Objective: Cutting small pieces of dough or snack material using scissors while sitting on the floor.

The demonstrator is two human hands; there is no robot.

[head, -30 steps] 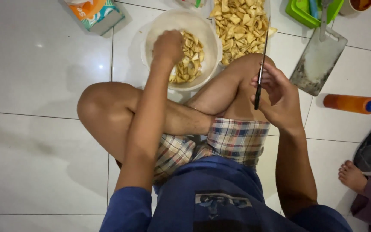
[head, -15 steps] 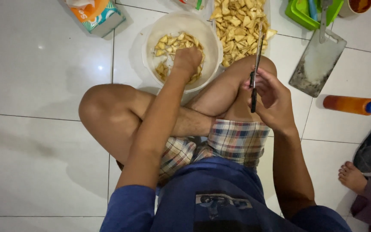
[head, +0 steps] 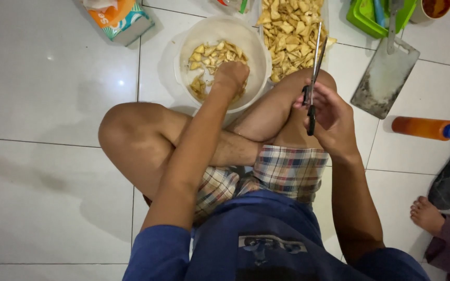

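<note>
Head view, looking down at my crossed legs on the tiled floor. My left hand [head: 230,77] is down in the white bowl [head: 256,49], fingers curled over the pale cut pieces [head: 209,54] that lie in it; whether it is pinching one I cannot tell, since the back of the hand covers the fingertips. My right hand [head: 329,117] is closed around the handles of the scissors [head: 314,62], blades upright above my knee and, as far as I can see, together. I judge the pieces light, thin and brittle, best taken singly by an edge with a soft pinch; the scissors are stiff and go by the handles only. Beyond the bowl a tray of more pieces [head: 290,31] is cut off by the frame's top. The bowl's near wall is hidden behind my wrist.
</note>
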